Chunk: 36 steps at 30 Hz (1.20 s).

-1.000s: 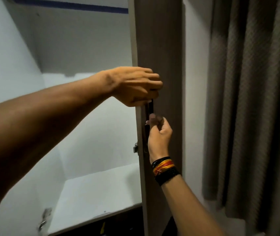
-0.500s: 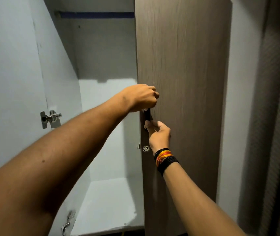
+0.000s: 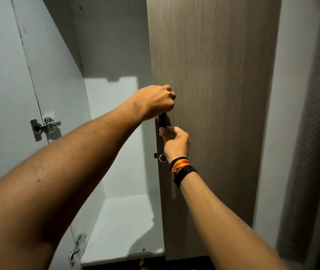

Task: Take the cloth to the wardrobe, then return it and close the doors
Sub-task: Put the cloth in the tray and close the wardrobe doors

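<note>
Both hands close on one black handle [image 3: 163, 120] at the edge of the wood-grain wardrobe door [image 3: 209, 94]: the left hand [image 3: 158, 101] is fisted around its upper part, the right hand [image 3: 175, 141] wraps its lower part, fingers curled behind the bar. Between the two fists only a short stretch of handle shows. One round keyhole [image 3: 162, 158] sits just below the right hand, beside several bracelets [image 3: 181, 169] on that wrist. Left of the door the white wardrobe interior [image 3: 116, 133] stands open, with one bare shelf [image 3: 124, 228] at its bottom. Two metal hinges [image 3: 45, 128] show on the left panel, the lower one [image 3: 77, 248] partly behind the forearm. No cloth shows. One curtain [image 3: 318, 133], perhaps grey, hangs at far right.
</note>
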Each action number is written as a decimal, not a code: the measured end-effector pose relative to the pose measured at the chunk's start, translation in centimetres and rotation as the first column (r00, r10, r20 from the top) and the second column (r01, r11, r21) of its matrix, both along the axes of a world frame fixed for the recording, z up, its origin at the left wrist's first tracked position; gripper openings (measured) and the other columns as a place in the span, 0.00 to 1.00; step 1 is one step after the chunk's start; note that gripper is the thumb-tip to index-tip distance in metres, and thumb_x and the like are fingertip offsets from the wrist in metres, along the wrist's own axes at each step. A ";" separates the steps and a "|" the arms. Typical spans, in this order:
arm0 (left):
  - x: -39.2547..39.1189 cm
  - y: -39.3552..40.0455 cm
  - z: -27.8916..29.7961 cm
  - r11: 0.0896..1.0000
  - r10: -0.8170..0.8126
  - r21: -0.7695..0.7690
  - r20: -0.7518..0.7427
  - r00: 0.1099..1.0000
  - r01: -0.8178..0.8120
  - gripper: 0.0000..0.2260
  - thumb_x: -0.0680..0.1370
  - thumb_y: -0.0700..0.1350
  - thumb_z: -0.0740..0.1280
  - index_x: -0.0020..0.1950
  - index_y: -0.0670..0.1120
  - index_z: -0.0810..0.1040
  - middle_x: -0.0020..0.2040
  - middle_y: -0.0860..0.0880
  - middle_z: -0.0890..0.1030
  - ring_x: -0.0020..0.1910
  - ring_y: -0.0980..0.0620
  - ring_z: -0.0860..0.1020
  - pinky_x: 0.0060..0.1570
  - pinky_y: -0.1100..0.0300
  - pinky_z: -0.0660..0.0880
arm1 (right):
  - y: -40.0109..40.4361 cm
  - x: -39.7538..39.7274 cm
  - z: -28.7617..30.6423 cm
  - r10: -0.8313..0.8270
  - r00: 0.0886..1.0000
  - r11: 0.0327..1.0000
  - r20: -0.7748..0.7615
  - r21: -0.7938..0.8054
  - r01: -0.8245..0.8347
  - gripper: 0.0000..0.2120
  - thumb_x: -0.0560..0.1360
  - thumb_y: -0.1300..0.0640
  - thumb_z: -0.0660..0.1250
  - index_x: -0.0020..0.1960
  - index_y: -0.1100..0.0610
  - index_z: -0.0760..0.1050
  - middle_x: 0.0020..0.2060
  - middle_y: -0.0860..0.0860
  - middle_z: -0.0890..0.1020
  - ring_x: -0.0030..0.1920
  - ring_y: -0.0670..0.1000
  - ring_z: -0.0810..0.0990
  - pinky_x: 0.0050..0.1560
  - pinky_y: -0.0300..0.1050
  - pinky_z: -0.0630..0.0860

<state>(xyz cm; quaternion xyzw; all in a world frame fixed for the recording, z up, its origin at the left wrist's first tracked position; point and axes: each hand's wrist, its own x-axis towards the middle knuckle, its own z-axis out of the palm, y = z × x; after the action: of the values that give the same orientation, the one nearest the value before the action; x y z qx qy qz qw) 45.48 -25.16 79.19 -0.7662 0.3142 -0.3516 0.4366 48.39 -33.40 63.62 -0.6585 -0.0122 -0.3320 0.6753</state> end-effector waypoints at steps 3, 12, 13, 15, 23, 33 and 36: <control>0.7 0.4 0.5 1.000 -0.009 0.014 0.000 1.000 0.009 0.12 0.81 0.46 0.68 0.62 0.44 0.81 0.59 0.46 0.78 0.57 0.48 0.73 0.46 0.58 0.75 | 0.2 0.8 -0.4 -0.011 0.999 1.000 0.036 -0.008 0.011 0.17 0.76 0.72 0.61 0.52 0.55 0.83 0.44 0.47 0.88 0.50 0.46 0.85 0.52 0.43 0.81; 0.9 0.9 -0.4 0.995 -0.025 -0.097 -0.009 1.000 0.024 0.14 0.81 0.46 0.68 0.65 0.47 0.80 0.63 0.47 0.76 0.59 0.49 0.73 0.48 0.60 0.74 | 0.1 1.5 -0.6 -0.082 0.995 0.983 0.053 -0.157 0.090 0.13 0.77 0.68 0.63 0.51 0.52 0.81 0.46 0.48 0.86 0.51 0.51 0.84 0.50 0.52 0.83; 0.6 0.9 -1.0 0.986 -0.048 -0.158 -0.003 0.999 0.047 0.13 0.81 0.46 0.68 0.65 0.46 0.81 0.63 0.47 0.76 0.60 0.48 0.73 0.49 0.60 0.75 | -0.2 1.0 -0.2 -0.107 0.992 0.964 0.070 -0.238 0.121 0.11 0.78 0.67 0.65 0.52 0.53 0.80 0.48 0.49 0.85 0.52 0.52 0.83 0.50 0.53 0.83; 0.3 1.3 -2.7 0.945 -0.097 -0.309 0.039 0.994 0.105 0.14 0.81 0.42 0.68 0.66 0.46 0.81 0.66 0.45 0.78 0.65 0.44 0.74 0.56 0.55 0.78 | -0.7 -0.1 0.0 -0.201 0.965 0.863 0.169 -0.435 0.256 0.10 0.78 0.63 0.67 0.58 0.55 0.78 0.56 0.52 0.81 0.57 0.55 0.79 0.51 0.54 0.80; -2.3 3.6 -11.0 0.573 -0.015 -0.814 0.106 0.994 0.096 0.27 0.86 0.49 0.51 0.84 0.44 0.51 0.84 0.42 0.50 0.83 0.44 0.48 0.80 0.44 0.52 | -3.4 -2.7 -1.7 -0.243 0.876 0.290 0.417 -0.830 0.476 0.34 0.80 0.55 0.61 0.82 0.60 0.51 0.82 0.60 0.51 0.81 0.60 0.50 0.78 0.66 0.54; -8.0 8.9 -10.4 0.318 0.193 -0.940 0.194 0.962 0.126 0.27 0.86 0.48 0.46 0.84 0.40 0.48 0.84 0.41 0.47 0.83 0.44 0.45 0.81 0.44 0.46 | 2.3 -6.5 6.1 0.170 0.679 0.144 0.714 -0.700 0.700 0.33 0.76 0.67 0.57 0.81 0.62 0.54 0.81 0.59 0.56 0.81 0.59 0.53 0.79 0.64 0.49; -11.1 11.8 -9.7 0.255 0.295 -0.954 0.231 0.927 0.156 0.27 0.86 0.48 0.47 0.84 0.40 0.49 0.84 0.40 0.48 0.83 0.43 0.46 0.81 0.44 0.47 | 6.1 -8.8 9.0 0.278 0.621 0.152 0.733 -0.672 0.725 0.32 0.76 0.67 0.52 0.81 0.62 0.55 0.81 0.60 0.56 0.81 0.59 0.53 0.78 0.65 0.52</control>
<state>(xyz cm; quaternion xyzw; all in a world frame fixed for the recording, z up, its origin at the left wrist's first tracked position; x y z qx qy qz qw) 34.38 -13.39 69.44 -0.8047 -0.0876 -0.5844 -0.0562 39.62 -27.27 72.66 -0.7182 -0.3722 -0.5866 -0.0400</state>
